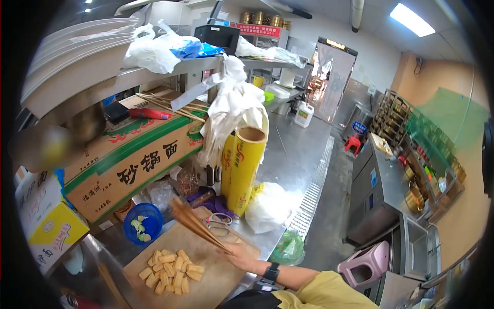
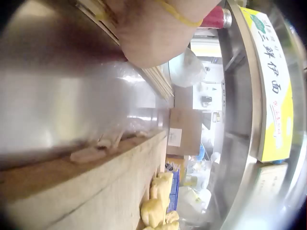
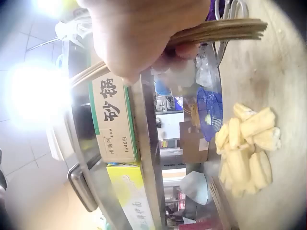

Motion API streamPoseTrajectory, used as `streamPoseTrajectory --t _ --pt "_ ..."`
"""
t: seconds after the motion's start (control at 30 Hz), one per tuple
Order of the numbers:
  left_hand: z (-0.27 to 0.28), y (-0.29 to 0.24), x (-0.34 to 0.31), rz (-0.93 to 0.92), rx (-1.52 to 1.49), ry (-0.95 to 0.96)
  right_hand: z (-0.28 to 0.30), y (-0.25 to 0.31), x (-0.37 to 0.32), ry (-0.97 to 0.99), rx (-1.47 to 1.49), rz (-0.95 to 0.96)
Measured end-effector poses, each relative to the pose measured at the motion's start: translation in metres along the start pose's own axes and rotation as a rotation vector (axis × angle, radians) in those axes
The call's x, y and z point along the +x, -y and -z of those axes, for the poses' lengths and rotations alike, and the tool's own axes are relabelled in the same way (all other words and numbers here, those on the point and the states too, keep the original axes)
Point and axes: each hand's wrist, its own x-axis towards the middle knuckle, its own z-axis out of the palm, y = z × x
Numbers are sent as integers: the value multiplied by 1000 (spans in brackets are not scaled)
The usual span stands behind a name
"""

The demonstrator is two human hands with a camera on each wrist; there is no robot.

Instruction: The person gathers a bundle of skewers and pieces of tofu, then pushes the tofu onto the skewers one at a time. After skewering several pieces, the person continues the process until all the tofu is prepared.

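Note:
My right hand (image 1: pixel 241 256) grips a bundle of thin wooden sticks (image 1: pixel 198 224) above the right part of a wooden cutting board (image 1: pixel 206 286). In the right wrist view, the stick ends (image 3: pixel 230 29) poke out past my curled right hand (image 3: pixel 139 38). My left hand (image 2: pixel 153 36) is outside the head view; the left wrist view has it around a second bundle of sticks (image 2: pixel 157 82), its fingers mostly hidden. These sticks (image 1: pixel 112 286) show left of the board. Pale yellow pieces (image 1: pixel 172 270) lie piled on the board.
Behind the board are a blue basket (image 1: pixel 143 224) with green and white scraps, scissors (image 1: pixel 220 219), a yellow roll (image 1: pixel 242 170) and a white bag (image 1: pixel 267 208). A large carton (image 1: pixel 139 159) stands under the shelf. A red container (image 2: pixel 217 18) is beside my left hand.

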Motion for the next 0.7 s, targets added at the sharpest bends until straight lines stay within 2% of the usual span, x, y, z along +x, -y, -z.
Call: streamPoseTrajectory --t 0.03,0.07,0.1,0.13,0.17,0.2,0.23,0.3,0.37,0.43,0.47,0.57,0.6,0.63,0.7 --pt "-4 0 0 -45 67 -96 1 -20 -21 -66 -97 109" --pt "-13 6 -3 -80 144 -189 7 -37 -43 128 -251 -167" --pt "-44 51 2 -89 63 -142 17 -50 -66 348 -404 -435" --pt "-68 97 -5 -85 -9 -94 32 -66 -85 501 -377 -500" --pt "-65 86 0 -225 60 -338 41 -73 -97 659 -343 -560" --pt "-4 -7 10 -76 -194 -268 52 -61 -98 612 -313 -567" --pt "4 -27 16 -34 -211 -294 62 -43 -92 565 -285 -568" --pt "19 -67 29 45 -632 -129 72 -23 -73 620 73 -814" --pt "56 -152 30 95 -776 204 77 1 -51 656 171 -542" --pt "64 -226 17 62 -1288 454 72 19 -28 762 188 -304" --pt "62 -254 6 40 -1456 565 74 42 -16 832 229 -280" --pt "66 -315 -12 71 -1802 834 43 39 -10 1053 223 -33" --pt "52 -309 -16 42 -1906 881 47 56 0 1230 194 -322" --pt "34 -297 -18 4 -2009 922 43 49 0 1261 247 -352" --pt "26 -290 -18 19 -2079 854 34 30 -5 1303 333 -439"
